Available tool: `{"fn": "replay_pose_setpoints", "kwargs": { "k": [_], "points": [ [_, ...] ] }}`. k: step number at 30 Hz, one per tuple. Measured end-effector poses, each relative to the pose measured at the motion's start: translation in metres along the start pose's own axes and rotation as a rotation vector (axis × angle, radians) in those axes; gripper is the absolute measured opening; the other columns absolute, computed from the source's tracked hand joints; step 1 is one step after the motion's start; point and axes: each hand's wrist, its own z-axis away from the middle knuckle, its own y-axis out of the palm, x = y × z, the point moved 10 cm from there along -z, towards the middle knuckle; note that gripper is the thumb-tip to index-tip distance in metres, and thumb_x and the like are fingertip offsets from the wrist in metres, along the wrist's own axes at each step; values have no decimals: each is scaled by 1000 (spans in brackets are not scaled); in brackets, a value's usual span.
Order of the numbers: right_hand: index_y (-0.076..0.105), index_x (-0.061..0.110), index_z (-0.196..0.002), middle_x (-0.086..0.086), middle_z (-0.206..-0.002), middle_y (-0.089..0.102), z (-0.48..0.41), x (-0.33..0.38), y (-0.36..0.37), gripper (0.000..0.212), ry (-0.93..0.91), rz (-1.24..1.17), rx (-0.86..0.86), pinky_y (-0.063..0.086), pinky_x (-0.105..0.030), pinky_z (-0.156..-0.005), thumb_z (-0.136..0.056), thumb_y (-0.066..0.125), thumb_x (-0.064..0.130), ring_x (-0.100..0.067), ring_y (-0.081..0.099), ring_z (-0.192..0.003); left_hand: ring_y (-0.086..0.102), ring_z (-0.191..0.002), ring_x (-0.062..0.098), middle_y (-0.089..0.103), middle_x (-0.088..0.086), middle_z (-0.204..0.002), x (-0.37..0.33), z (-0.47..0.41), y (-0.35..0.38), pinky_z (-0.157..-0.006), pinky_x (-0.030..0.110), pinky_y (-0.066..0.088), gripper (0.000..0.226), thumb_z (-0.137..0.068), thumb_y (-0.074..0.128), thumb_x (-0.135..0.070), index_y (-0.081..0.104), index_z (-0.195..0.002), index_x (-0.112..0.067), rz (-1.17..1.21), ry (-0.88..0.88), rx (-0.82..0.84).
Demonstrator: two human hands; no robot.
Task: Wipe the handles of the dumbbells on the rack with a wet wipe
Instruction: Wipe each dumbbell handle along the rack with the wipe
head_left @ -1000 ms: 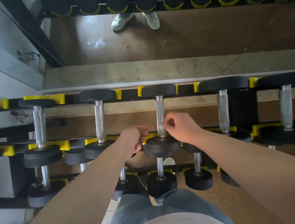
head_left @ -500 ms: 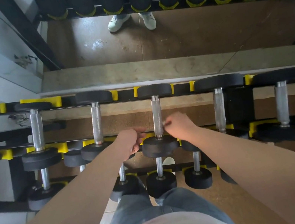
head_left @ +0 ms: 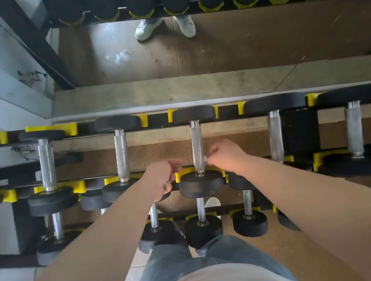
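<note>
Several dumbbells with black heads and steel handles lie on the yellow-cradled rack. My right hand pinches a small white wet wipe against the right side of the middle dumbbell handle, near its front end. My left hand hovers just left of that handle. Its fingers are curled, its thumb points toward the handle, and I see nothing in it. Most of the wipe is hidden by my fingers.
Neighbouring handles lie on either side. A lower tier of smaller dumbbells sits below my hands. A mirror behind the rack reflects the floor, white shoes and dumbbell heads.
The wipe lay across the front of the handle a second ago and now shows only at its right edge. Both hands stay at the handle's near end.
</note>
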Motion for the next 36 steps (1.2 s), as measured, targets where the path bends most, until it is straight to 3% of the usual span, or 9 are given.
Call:
{"fn": "replay_pose_setpoints", "kwargs": {
  "k": [2,7,13,18,23,25,29,33,36],
  "points": [
    [75,17,-104,0,-104,72,6,-8,13,14,-15,78,54,50,-23,-74,-91,72,22,-14,66,-95,35,-55,7,66,3,-95,-3,4,7,-39,16,25,38,-101,39,-1,74,-103,-14,-20,21,48],
    [74,29,-90,10,-95,70,12,1,-4,10,-46,-350,-72,44,-19,-72,-86,78,22,-5,62,-91,34,-63,11,72,6,-104,-15,9,25,-45,20,25,14,-101,64,-24,73,-111,-21,-120,141,117],
    [74,21,-99,7,-92,72,17,16,-6,14,-96,-453,-106,49,-19,-71,-87,79,26,-5,66,-87,46,-68,9,75,1,-98,-25,9,36,-46,20,29,26,-90,77,-39,74,-112,-25,-87,236,131],
    [76,30,-100,11,-101,73,18,8,-7,13,-80,-531,-72,56,-28,-84,-92,74,21,-7,67,-94,49,-49,0,69,-2,-84,-52,4,32,-54,15,43,22,-95,73,-32,74,-109,-16,-197,386,54],
    [72,27,-102,2,-99,70,18,-13,-17,16,23,-611,-160,54,-26,-69,-94,67,13,-13,65,-85,69,-74,5,74,-2,-92,-88,-12,29,-61,21,46,13,-89,80,-29,72,-97,-23,-16,451,-20],
    [71,27,-101,2,-97,70,17,-16,-15,18,44,-600,-147,54,-27,-69,-95,66,12,-12,65,-83,71,-74,7,76,-1,-87,-92,-15,37,-59,22,45,11,-88,81,-32,73,-91,-24,-70,483,-2],
    [71,26,-107,8,-98,69,14,-14,-9,18,42,-550,-116,52,-23,-73,-97,64,13,-9,66,-86,70,-84,12,76,-5,-87,-74,-9,36,-80,30,54,13,-92,74,-37,79,-97,-26,-353,539,-60],
    [70,29,-98,1,-102,71,11,-10,-1,14,55,-552,-104,58,-36,-85,-98,62,16,-19,68,-96,68,-79,10,72,-7,-83,-34,-2,43,-67,24,51,11,-93,73,-37,72,-86,-29,-717,523,35],
    [69,33,-89,3,-101,73,8,-7,-2,17,52,-536,-144,56,-45,-95,-96,62,19,-19,69,-98,68,-83,9,72,-9,-85,-37,-3,41,-66,22,48,9,-93,73,-36,71,-86,-30,-581,514,-12]
  ]
}}
